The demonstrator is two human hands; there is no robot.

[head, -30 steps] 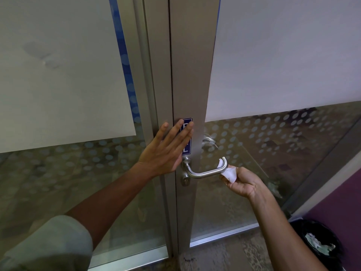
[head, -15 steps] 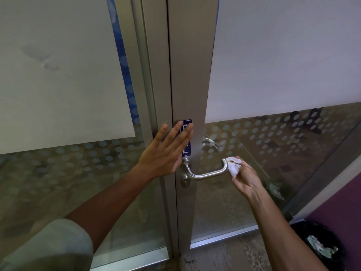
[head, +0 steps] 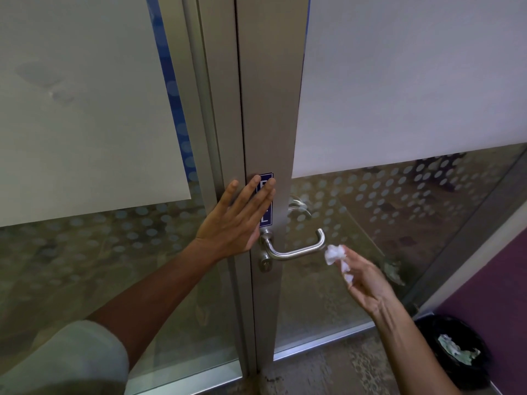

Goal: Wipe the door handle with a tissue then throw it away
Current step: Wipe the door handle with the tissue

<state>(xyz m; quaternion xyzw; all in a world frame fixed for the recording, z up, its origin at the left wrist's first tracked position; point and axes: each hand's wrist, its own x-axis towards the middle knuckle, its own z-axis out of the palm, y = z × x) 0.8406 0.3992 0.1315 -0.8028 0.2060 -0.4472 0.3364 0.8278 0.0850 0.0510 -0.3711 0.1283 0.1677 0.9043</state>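
Note:
A brushed-metal lever door handle (head: 296,250) sticks out from the grey door frame, its free end bent up at the right. My left hand (head: 238,220) lies flat with fingers spread on the frame just left of the handle, partly covering a small blue sign (head: 265,201). My right hand (head: 365,276) holds a crumpled white tissue (head: 336,256) in its fingertips, just right of the handle's free end and a little apart from it. A black bin (head: 453,349) stands on the floor at the lower right with some paper waste inside.
The door and the panel beside it are glass with frosted sheets above and a dot pattern below. A purple wall (head: 496,286) runs along the right behind the bin. A speckled floor (head: 328,372) lies below the door.
My right hand has drawn the tissue off the handle's free end, down and to the right. My left hand has stayed flat on the frame.

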